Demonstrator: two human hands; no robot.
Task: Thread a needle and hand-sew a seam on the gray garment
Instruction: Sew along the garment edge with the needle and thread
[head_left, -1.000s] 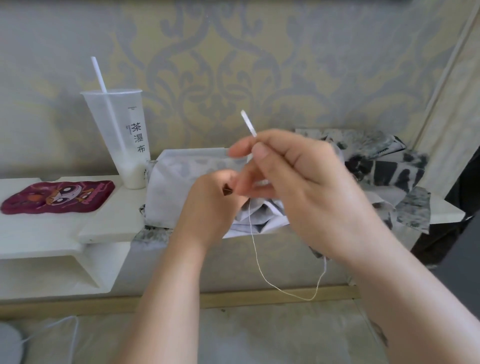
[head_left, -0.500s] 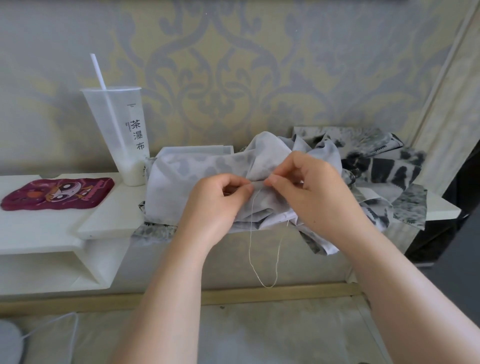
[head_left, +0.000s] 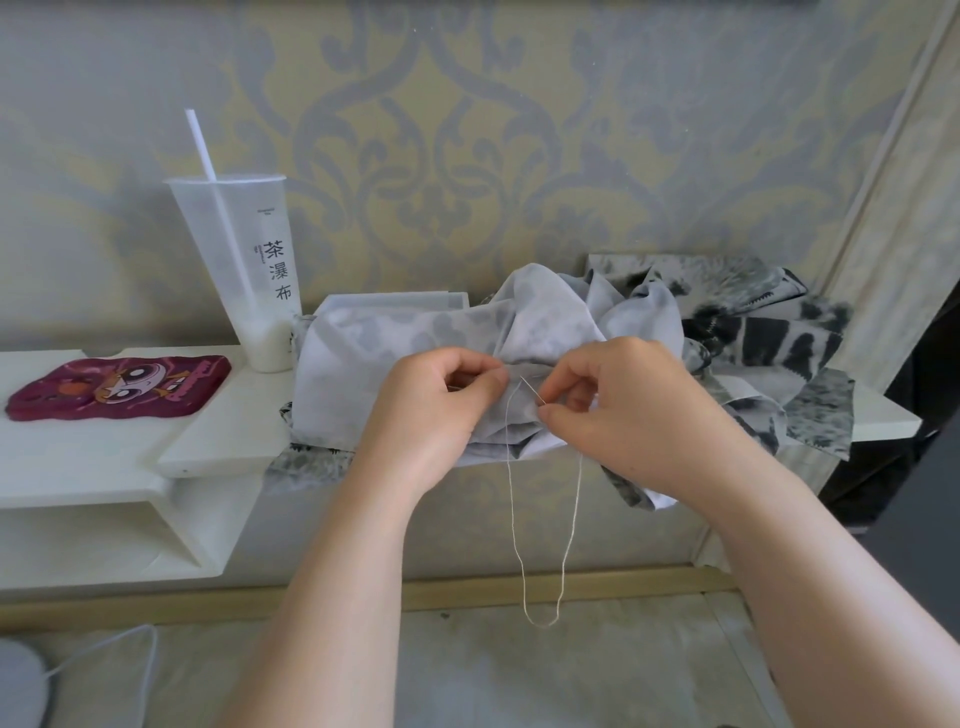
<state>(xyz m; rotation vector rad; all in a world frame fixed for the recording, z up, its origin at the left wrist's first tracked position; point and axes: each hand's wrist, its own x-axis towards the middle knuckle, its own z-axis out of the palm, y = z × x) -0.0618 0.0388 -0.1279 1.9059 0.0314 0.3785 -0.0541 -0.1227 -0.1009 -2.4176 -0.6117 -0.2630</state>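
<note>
Shelf (head_left: 223, 441) front edge: left hand (head_left: 436, 410) is pinching the garment (head_left: 395, 338) fold, right hand (head_left: 634, 410) is gripping the needle (head_left: 532, 389); should be holding the fold taut and the thread (head_left: 511, 499) unsnagged.

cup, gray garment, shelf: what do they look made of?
Cup: frosted translucent plastic, probably; the straw shows through its wall. Gray garment: thin matte woven cloth; soft folds, mottled print. Shelf: smooth white painted wood or laminate; cannot tell which.
</note>
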